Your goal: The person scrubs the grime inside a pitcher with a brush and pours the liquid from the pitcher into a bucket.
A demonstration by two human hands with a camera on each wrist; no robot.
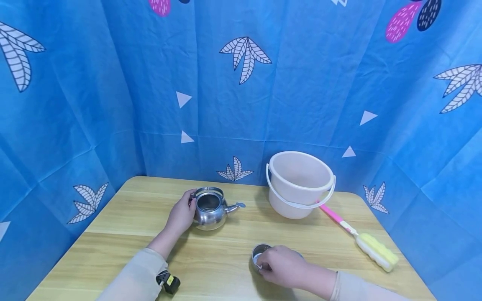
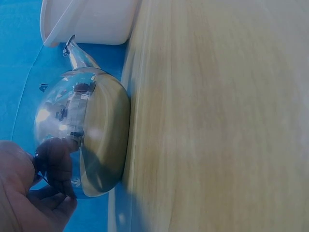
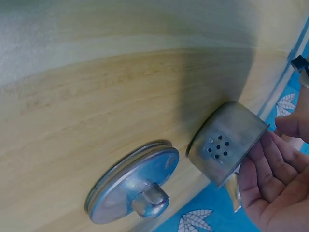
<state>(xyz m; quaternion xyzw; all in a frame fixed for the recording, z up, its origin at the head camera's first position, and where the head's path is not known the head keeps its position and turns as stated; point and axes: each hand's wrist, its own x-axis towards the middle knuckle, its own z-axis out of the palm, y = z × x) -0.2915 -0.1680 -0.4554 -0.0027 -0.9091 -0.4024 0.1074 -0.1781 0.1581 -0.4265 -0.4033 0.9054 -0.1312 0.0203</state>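
Observation:
At the table's left, a shiny steel teapot (image 1: 211, 213) stands lidless, its spout pointing right. My left hand (image 1: 183, 212) grips it by the side opposite the spout; in the left wrist view, thumb and fingers close around a dark part there. Nearer the front, a small steel tea strainer (image 3: 227, 145) with holes in its wall stands upright on the table. My right hand (image 1: 283, 266) reaches over it, fingers at its rim; the right wrist view shows the thumb apart from the fingers. The fingertips are hidden. Beside the strainer lies the round steel lid (image 3: 133, 186), knob up.
A white bucket (image 1: 295, 196) with its handle hanging forward stands at the back right. To its right lies a pink-handled sponge brush (image 1: 376, 251). Blue patterned curtain (image 1: 241, 108) surrounds the wooden table (image 1: 222, 259) at the back and sides.

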